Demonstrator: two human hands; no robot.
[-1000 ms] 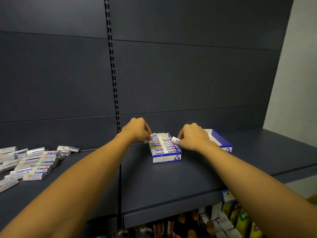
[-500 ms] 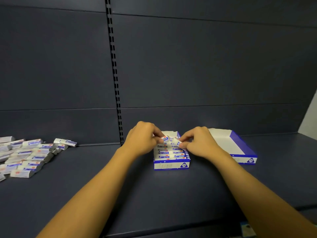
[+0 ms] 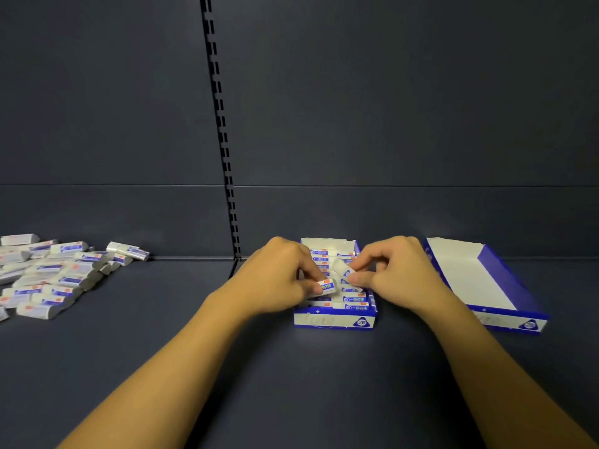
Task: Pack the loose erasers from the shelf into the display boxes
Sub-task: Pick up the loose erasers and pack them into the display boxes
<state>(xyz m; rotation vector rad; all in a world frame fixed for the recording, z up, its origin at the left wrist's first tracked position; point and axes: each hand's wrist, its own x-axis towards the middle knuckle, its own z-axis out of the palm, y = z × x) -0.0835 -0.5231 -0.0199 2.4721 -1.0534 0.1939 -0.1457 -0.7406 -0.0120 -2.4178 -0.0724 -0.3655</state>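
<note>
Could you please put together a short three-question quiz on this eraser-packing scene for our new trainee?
1. True or false: the display box on the right already holds rows of erasers.
2. What does each hand hold over the middle display box?
3. Where does the pile of loose erasers lie: A) left on the shelf, B) inside the right box, C) in front of the middle box?

Key:
1. False; its inside shows bare white.
2. The left hand pinches one eraser; the right hand pinches another eraser.
3. A.
</note>
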